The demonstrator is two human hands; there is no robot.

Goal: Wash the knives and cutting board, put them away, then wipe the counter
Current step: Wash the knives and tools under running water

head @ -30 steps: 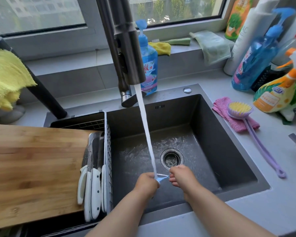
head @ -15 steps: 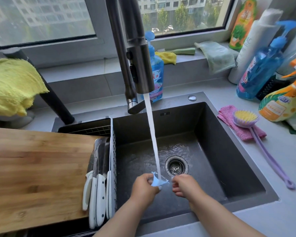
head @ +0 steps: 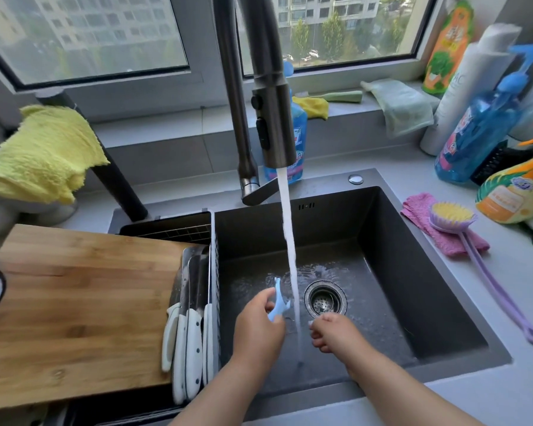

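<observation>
Running water splits the dark sink (head: 413, 272): left hand (head: 259, 327) pinches a small blue tool (head: 278, 301), right hand (head: 333, 333) loosely curled, empty; knives (head: 186, 333) beside cutting board (head: 74, 309).

Bright daylight comes through the window (head: 105, 41) behind the sink (head: 437, 302) and lights the scene evenly. The sill and the table (head: 474, 395) around the sink read pale and clear, while the dark basin holds soft reflections on its wet floor. Shadows are faint. The wide lens bends the window frame and the tap (head: 268, 87) above the sink into curves, and things toward the edges stretch. Focus is fair, slightly soft from compression; the falling water (head: 290, 241) blurs into a white streak.
</observation>
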